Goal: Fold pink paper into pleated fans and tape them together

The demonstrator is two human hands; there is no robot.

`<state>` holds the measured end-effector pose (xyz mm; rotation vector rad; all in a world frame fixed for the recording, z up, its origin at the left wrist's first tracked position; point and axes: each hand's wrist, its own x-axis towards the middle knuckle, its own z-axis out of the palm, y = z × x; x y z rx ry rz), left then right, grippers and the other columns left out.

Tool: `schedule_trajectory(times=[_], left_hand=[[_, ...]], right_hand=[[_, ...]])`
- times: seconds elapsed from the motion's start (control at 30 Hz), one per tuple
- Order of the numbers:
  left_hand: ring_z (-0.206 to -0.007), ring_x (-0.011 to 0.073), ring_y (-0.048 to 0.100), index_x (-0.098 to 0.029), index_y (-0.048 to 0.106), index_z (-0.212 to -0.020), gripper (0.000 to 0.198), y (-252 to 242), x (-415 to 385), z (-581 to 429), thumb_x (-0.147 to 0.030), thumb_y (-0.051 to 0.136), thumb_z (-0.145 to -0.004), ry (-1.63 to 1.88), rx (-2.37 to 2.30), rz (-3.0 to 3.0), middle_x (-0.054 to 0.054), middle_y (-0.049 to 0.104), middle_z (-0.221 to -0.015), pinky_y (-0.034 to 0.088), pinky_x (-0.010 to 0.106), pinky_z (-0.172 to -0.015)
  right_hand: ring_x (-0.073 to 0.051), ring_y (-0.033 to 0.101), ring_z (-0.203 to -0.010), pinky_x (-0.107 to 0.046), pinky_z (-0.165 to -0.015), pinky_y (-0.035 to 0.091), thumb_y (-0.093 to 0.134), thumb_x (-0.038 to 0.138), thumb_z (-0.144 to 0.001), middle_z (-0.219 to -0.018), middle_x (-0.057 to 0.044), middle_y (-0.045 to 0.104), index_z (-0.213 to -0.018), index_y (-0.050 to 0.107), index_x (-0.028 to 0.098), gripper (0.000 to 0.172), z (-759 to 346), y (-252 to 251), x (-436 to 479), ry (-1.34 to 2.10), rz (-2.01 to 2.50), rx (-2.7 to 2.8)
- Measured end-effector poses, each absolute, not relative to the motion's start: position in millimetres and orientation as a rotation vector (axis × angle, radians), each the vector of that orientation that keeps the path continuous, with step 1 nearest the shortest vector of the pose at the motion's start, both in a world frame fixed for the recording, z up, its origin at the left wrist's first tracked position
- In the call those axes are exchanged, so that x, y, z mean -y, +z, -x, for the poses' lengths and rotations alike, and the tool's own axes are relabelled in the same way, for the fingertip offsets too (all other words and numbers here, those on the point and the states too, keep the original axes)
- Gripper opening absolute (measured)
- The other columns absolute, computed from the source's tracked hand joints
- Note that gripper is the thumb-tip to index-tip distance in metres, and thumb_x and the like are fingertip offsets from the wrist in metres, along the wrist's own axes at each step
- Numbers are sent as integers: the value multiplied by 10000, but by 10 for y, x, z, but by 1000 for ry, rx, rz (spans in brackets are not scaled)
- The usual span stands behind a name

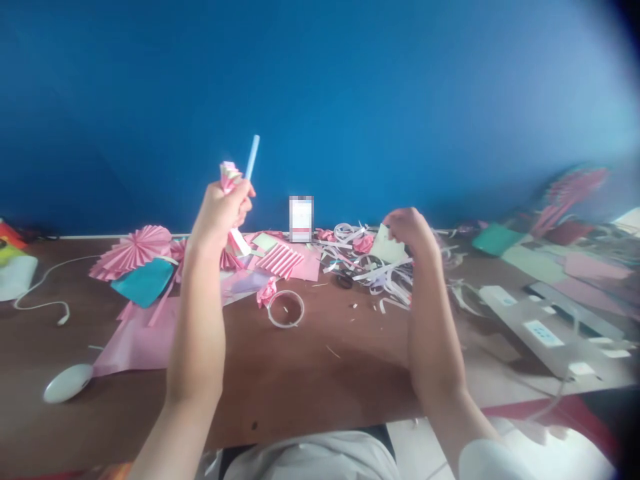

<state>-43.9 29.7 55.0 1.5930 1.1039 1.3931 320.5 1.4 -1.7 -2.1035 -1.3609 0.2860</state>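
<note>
My left hand (230,203) is raised above the table with its fingers wrapped round a folded pink paper piece (230,175) and a pale blue stick (253,157) that points up. The lower end of the folded paper shows below the fist. Over the paper strips at the right, my right hand (407,223) has its fingers bent down and pressed on a pale green paper (387,245). A pink pleated paper (281,260) lies between the two hands, beside a crumpled pink paper flower (267,292) and a roll of clear tape (285,309).
Pink paper fans (137,250), a teal paper (143,283) and a white mouse (69,383) are on the left. Curled paper strips (393,283) and black scissors (344,279) lie mid-table. A power strip (543,332) is at right; a phone (301,220) stands by the wall.
</note>
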Motion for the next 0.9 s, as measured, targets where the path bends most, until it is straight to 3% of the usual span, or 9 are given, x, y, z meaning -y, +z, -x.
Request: schedule_trajectory(times=[0.13,0.2,0.3,0.4,0.53,0.73,0.9], left_hand=[[-399,54,275,-199,549,-726,244,560,-162,265,-403,604,-847,1158,-867,-1626,-37,360,-539,169,229,-371],[-393,51,282,-194,567,-740,261,541,-131,216,-426,613,-849,1094,-770,-1628,-36,369,-545,170,218,-360],[-411,60,366,-190,593,-760,269,504,-117,150,-442,621,-850,1085,-739,-1622,-16,441,-562,241,204,-360],[-443,81,455,-185,607,-763,263,488,-103,129,-435,649,-836,1052,-747,-1620,8,522,-580,347,204,-394],[-458,95,516,-174,625,-774,253,499,-85,168,-418,668,-827,992,-731,-1669,40,615,-626,378,201,-391],[-347,60,417,-164,652,-787,306,498,-81,159,-465,654,-843,992,-770,-1688,58,645,-636,216,187,-294],[-393,86,496,-171,654,-802,301,495,-64,136,-471,670,-831,1031,-780,-1630,57,648,-657,313,190,-326]], right_hand=[[-145,636,-816,-251,-726,461,676,240,-786,-949,-64,721,-922,676,164,155,-2472,155,91,444,1483,1662],[-146,631,-895,-280,-796,476,581,388,-903,-1063,-71,709,-1057,648,185,263,-2089,168,176,741,1162,1703],[-168,627,-1012,-332,-919,475,541,484,-936,-1081,-63,709,-1120,620,215,335,-1635,131,302,1097,915,1675],[-183,636,-1001,-366,-930,492,522,535,-937,-1037,-62,710,-1084,630,226,359,-1405,92,397,1367,765,1630],[-161,641,-854,-330,-811,517,647,488,-875,-939,-49,692,-1036,632,199,330,-1347,82,454,1444,741,1571],[-82,435,-560,-253,-542,366,716,464,-814,-634,37,526,-807,630,181,296,-1328,73,451,1320,832,1549],[-69,304,-511,-256,-493,242,756,487,-755,-588,66,404,-739,594,193,336,-1264,56,455,1461,730,1388]])
